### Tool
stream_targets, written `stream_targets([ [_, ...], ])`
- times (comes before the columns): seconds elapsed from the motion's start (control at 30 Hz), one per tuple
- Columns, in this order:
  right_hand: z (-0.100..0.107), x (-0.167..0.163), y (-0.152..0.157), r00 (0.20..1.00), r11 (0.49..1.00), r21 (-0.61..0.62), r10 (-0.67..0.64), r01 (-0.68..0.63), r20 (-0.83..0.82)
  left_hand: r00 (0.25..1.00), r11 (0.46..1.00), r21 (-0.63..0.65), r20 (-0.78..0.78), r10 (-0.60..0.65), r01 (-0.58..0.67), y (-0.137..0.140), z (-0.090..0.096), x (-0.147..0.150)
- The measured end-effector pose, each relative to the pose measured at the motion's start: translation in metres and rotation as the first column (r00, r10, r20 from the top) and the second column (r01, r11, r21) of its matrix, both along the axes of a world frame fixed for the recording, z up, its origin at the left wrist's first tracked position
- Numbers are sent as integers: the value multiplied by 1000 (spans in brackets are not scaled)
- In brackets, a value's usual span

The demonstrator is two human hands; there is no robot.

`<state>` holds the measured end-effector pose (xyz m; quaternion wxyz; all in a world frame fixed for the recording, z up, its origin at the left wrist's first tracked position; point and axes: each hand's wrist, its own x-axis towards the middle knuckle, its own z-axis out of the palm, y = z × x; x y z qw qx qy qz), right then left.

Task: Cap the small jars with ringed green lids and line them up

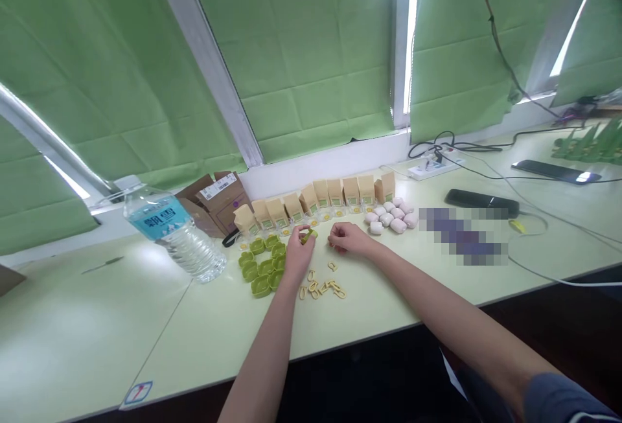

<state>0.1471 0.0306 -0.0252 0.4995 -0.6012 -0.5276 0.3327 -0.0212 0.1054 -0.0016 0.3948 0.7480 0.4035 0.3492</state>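
Note:
My left hand (297, 253) pinches a small green cup-like piece (307, 236) between thumb and fingers, above the table. Just right of it, my right hand (350, 240) is closed with the fingertips together; whether anything small is in them is hidden. Several similar green cups (261, 285) are grouped beside my left wrist, which partly covers them. Between my forearms lies a loose pile of yellow clasp-like rings (315, 290), with a single yellow ring (332, 266) apart from it. To the right, several pale pink and white rounded pieces (397, 225) sit in a heap.
Behind my hands stands a row of small brown paper bags (335, 192) with clear, yellow-marked packets in front. A large water bottle (182, 235) and an open cardboard box (223, 206) are at left. A black device (481, 203), phone (556, 171), power strip (435, 167) and cables occupy the right.

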Motion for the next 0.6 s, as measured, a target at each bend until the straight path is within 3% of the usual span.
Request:
stream_targets([
  [0.2,0,0,3,998,999,28,44,-43,-51,998,999,-10,-30,48,-49,17,4,0],
  [0.43,6,1,2,984,983,117,-125,141,-128,999,996,70,7,-49,48,18,3,33],
  [0.6,9,0,-3,992,982,145,-108,117,-72,976,973,76,-1,-219,218,9,-7,24],
])
